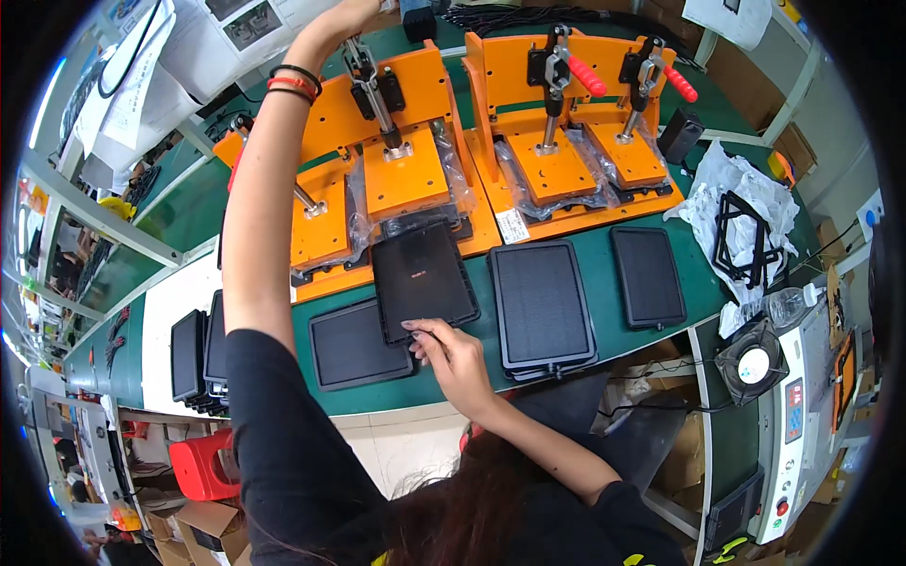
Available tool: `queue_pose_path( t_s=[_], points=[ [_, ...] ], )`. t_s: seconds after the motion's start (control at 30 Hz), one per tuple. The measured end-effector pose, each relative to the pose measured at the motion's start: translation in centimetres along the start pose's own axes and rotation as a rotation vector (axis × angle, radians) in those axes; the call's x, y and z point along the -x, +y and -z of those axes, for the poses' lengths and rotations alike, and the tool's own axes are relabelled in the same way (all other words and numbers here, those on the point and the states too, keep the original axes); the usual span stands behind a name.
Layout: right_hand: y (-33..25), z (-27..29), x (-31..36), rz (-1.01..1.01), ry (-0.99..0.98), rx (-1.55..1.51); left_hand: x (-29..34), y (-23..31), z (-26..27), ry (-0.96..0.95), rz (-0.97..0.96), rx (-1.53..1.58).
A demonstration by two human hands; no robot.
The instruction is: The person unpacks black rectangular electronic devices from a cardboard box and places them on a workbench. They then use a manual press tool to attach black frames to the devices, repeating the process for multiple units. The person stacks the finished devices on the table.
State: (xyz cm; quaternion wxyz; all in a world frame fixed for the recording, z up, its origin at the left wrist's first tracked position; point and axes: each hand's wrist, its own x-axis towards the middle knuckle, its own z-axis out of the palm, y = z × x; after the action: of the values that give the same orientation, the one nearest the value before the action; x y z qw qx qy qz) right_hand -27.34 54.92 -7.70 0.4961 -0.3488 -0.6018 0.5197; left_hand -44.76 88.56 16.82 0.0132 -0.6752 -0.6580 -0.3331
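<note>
My left hand [347, 17] is closed at the top of the metal toggle clamp [370, 80] on the left orange press fixture [406, 179]. Its fingers run out of the picture, and the clamp's handle is hidden by the hand. With thumb and fingers, my right hand [455, 366] pinches the near edge of a black rectangular plastic panel [423, 281]. This panel is tilted, its far end against the front of the fixture. Part of it overlaps another flat black panel [354, 344] on the green bench.
Right of the panel lie a stack of framed black panels [543, 302] and a smaller one [648, 276]. A second orange fixture [547, 170] has red-handled clamps. Black frames [741, 241] rest on white plastic; a fan [752, 358] is at right. More panels [189, 354] stand left.
</note>
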Motion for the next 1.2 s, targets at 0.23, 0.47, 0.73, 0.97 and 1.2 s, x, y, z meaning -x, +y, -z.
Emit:
queue_pose_path(
  t_s=[0.23, 0.47, 0.73, 0.97, 1.2],
  points=[
    [-2.0, 2.6, 4.2, -0.054, -0.043, -0.002, 16.2, 3.2, 1.6, 0.574, -0.718, 0.020],
    [-5.0, 5.2, 9.8, -0.051, -0.115, 0.051, 31.3, -4.1, -5.2, -0.040, -0.915, -0.635],
    [-5.0, 5.2, 10.7, -0.020, -0.149, 0.042, 31.3, -6.1, -7.6, -0.073, -0.816, -0.723],
    [-4.6, 5.5, 10.9, -0.023, -0.134, 0.011, 31.1, -6.0, -8.6, -0.094, -0.774, -0.713],
    [-3.8, 3.8, 8.8, 0.002, -0.119, 0.028, 30.3, -4.9, -7.3, -0.032, -0.744, -0.683]
  ],
)
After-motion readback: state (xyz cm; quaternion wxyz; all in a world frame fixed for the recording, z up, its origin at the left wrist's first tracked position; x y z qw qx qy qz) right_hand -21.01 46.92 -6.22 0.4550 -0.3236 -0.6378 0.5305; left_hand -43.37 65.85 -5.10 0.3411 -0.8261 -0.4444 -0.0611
